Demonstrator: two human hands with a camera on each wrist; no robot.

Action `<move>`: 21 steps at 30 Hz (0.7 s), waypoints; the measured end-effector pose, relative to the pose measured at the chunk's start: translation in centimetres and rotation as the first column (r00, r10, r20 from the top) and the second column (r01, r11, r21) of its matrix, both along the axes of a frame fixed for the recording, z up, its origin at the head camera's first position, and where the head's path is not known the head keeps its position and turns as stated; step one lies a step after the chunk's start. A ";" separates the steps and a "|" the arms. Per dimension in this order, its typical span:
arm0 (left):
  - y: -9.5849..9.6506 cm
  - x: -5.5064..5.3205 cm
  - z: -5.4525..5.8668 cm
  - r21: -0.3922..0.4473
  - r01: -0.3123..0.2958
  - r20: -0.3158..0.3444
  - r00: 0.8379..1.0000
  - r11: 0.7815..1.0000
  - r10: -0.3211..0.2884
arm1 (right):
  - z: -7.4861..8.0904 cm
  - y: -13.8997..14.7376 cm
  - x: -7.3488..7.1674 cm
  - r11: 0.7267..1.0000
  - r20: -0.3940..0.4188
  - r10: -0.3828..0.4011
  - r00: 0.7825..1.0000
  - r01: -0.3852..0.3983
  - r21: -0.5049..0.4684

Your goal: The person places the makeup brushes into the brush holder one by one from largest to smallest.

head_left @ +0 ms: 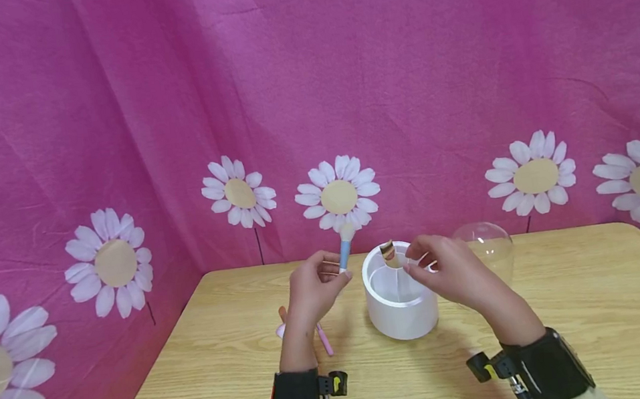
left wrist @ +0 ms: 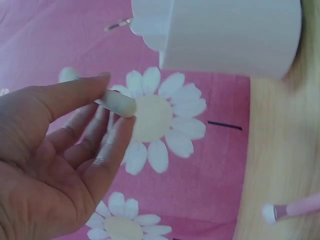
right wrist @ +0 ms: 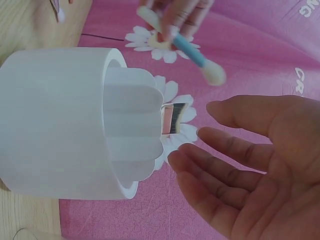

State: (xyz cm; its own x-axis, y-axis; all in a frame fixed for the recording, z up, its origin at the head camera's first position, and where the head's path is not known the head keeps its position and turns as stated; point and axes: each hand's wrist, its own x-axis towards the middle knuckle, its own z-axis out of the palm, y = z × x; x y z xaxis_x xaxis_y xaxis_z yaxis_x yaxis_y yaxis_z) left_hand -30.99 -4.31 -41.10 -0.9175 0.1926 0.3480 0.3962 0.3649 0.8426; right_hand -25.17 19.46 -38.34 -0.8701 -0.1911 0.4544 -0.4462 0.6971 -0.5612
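My left hand (head_left: 314, 286) pinches a makeup brush (head_left: 344, 248) between thumb and fingers. The brush is light blue with pale bristles pointing up, and it is left of a white round brush holder (head_left: 403, 313). Inside the holder are scalloped dividers (right wrist: 132, 125). A flat-ended makeup brush (right wrist: 173, 119) with dark, pale-edged bristles stands in it, its tip above the rim. My right hand (head_left: 447, 270) is over the holder's right side. In the right wrist view its fingers (right wrist: 220, 145) are loosely extended, apart from that brush and holding nothing.
A clear dome lid (head_left: 490, 244) stands behind my right hand. Beside my left forearm lie a pink-handled brush (head_left: 324, 340) and a brown-tipped item (head_left: 282, 313), partly hidden. A pink curtain with daisies (head_left: 401, 81) hangs beyond the wooden table (head_left: 614, 309).
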 end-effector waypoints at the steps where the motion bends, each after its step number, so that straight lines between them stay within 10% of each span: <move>1: 0.2 0.1 0.2 0.020 0.009 -0.018 1.000 1.000 -0.008 | 0.0 0.0 0.0 1.000 -0.003 0.001 1.000 -0.001 -0.004; 21: 4.3 2.0 1.0 0.124 0.085 -0.076 0.994 0.989 -0.076 | 0.1 -2.1 0.1 0.986 -0.038 -0.036 0.999 0.029 -0.165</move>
State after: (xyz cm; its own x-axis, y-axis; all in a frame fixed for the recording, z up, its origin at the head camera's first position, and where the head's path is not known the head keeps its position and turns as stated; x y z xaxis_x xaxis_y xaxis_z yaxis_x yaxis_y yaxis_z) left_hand -29.04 0.03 -40.13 -0.8730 0.2147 0.4380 0.4803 0.2215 0.8487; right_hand -25.10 17.40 -38.22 -0.8548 -0.0827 0.5123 -0.4495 0.6113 -0.6514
